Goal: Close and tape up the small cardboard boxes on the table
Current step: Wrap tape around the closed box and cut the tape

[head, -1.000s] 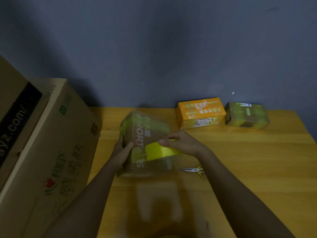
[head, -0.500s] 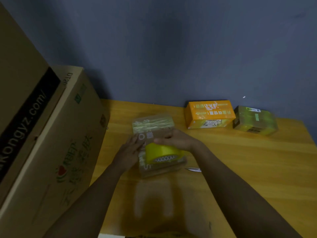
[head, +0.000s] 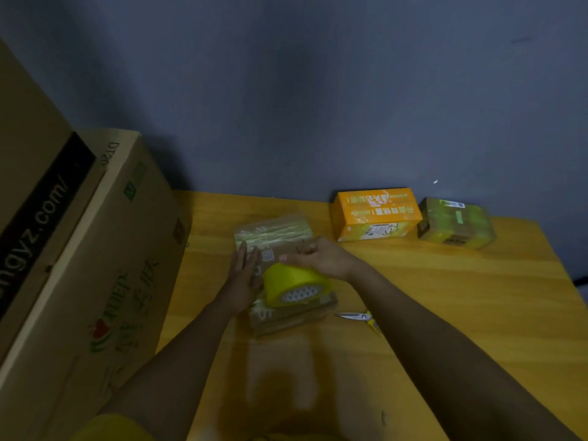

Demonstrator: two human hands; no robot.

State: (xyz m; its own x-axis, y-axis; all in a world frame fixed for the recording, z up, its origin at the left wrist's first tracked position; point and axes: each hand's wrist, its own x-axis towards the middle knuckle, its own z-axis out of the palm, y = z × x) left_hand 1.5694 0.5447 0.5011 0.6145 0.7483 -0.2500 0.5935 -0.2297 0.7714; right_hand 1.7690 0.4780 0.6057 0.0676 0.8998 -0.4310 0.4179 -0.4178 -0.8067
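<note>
A small brown cardboard box [head: 280,230] wrapped in yellowish tape lies flat on the wooden table [head: 445,297] in front of me. My left hand [head: 243,275] presses flat on its top with straight fingers. My right hand [head: 321,257] holds a yellow tape roll [head: 294,286] over the near part of the box, fingers curled around the roll's top. An orange box [head: 375,213] and a second brown box bound in yellow tape [head: 456,222] stand at the back right.
A large cardboard carton [head: 79,265] fills the left side, its edge near the small box. Scissors [head: 358,316] with yellow handles lie just right of the box. A grey wall rises behind the table.
The small box went from tilted up in both hands to lying flat on the table. My left hand moved from its side onto its top; the tape roll came down with my right hand.
</note>
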